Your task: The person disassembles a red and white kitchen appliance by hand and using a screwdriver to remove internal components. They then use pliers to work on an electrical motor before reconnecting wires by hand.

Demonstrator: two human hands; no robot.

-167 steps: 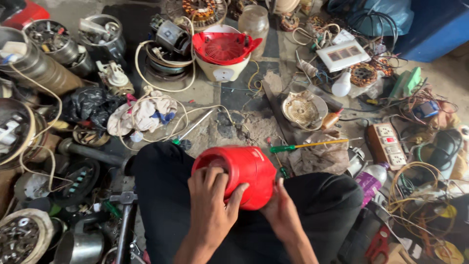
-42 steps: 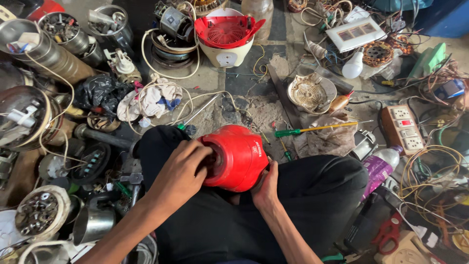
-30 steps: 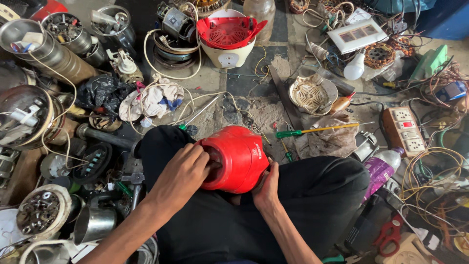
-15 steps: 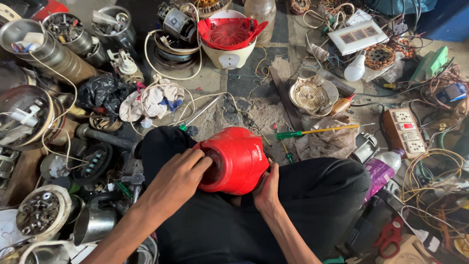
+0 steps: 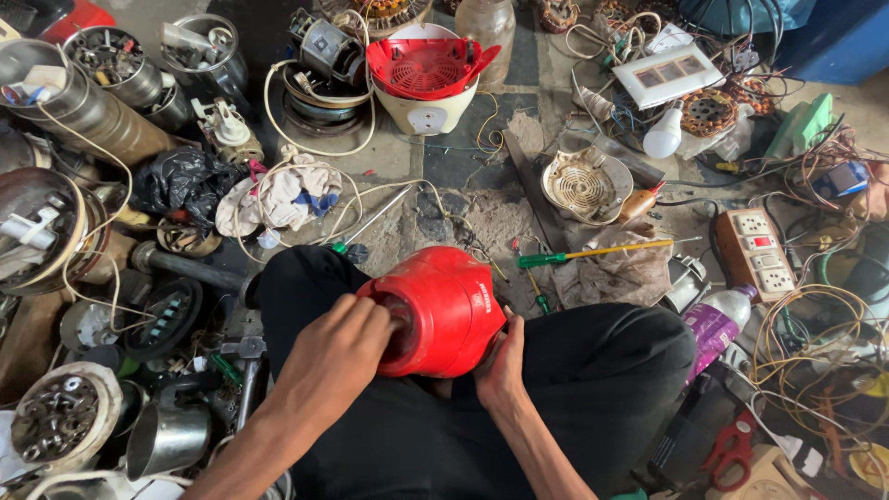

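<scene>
Head view, looking down at my lap: the red appliance housing (image 5: 440,310) lies on its side across my crossed legs, above the cluttered floor (image 5: 482,218). My left hand (image 5: 338,343) is curled closed over the open end of the housing, fingertips tucked into the recess; what they pinch there is hidden. My right hand (image 5: 503,356) cups the opposite, rounded end from below, gripping it steady. To do this well, I judge that the right hand should brace firmly while the left works with small, even turns, keeping the housing level on the thighs. A green-handled screwdriver (image 5: 593,253) lies just beyond my knee, and a red lid (image 5: 428,67) rests on a cream base (image 5: 421,116) farther off.
</scene>
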